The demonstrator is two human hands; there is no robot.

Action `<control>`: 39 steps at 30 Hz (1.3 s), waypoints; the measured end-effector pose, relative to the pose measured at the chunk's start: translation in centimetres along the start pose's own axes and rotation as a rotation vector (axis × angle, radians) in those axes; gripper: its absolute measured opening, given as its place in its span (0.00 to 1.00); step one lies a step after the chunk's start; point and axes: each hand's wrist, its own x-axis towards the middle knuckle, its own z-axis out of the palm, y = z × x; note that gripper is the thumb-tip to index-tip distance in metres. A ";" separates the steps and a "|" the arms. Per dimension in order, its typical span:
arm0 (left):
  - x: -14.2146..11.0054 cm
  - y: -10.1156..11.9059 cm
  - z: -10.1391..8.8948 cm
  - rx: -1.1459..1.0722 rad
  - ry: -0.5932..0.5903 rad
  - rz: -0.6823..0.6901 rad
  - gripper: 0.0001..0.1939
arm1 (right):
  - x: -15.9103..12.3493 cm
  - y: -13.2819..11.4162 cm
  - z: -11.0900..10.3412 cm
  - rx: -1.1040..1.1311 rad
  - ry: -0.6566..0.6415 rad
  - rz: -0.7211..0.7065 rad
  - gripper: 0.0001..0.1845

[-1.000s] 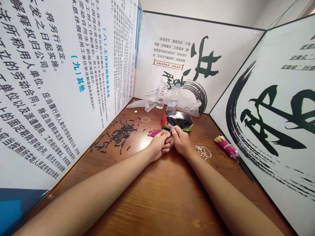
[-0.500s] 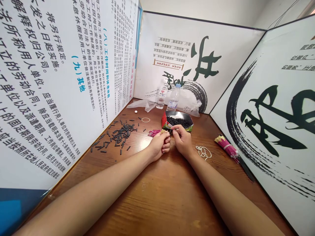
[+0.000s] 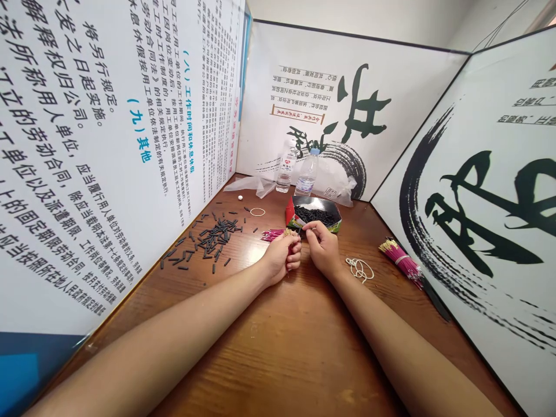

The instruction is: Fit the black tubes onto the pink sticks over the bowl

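My left hand (image 3: 282, 257) is curled shut round a small bunch of pink sticks with yellowish tips (image 3: 290, 234); the tips stick up above my fingers. My right hand (image 3: 320, 245) sits right beside it, fingers pinched at the bunch's tips, perhaps on a small black tube that I cannot make out. Just behind my hands stands a small open box (image 3: 333, 215) filled with black tubes. More loose pink sticks (image 3: 271, 234) lie on the wooden table left of my left hand.
Several black tubes (image 3: 212, 237) are scattered at the left. A tied bundle of pink sticks (image 3: 402, 260) lies at the right, rubber bands (image 3: 359, 268) beside my right wrist. Two water bottles (image 3: 307, 173) and plastic bags stand at the back. Printed boards wall in three sides.
My right hand has edged slightly away from me toward the box while staying pinched at the stick tips. The left hand has barely moved.
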 end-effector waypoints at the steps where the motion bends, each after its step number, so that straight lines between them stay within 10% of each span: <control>1: 0.0 0.0 0.0 0.000 -0.003 0.001 0.11 | 0.0 0.1 0.0 0.001 -0.007 0.002 0.08; 39: -0.5 0.2 0.5 0.123 -0.085 -0.059 0.05 | 0.1 0.0 0.0 -0.017 -0.053 0.005 0.07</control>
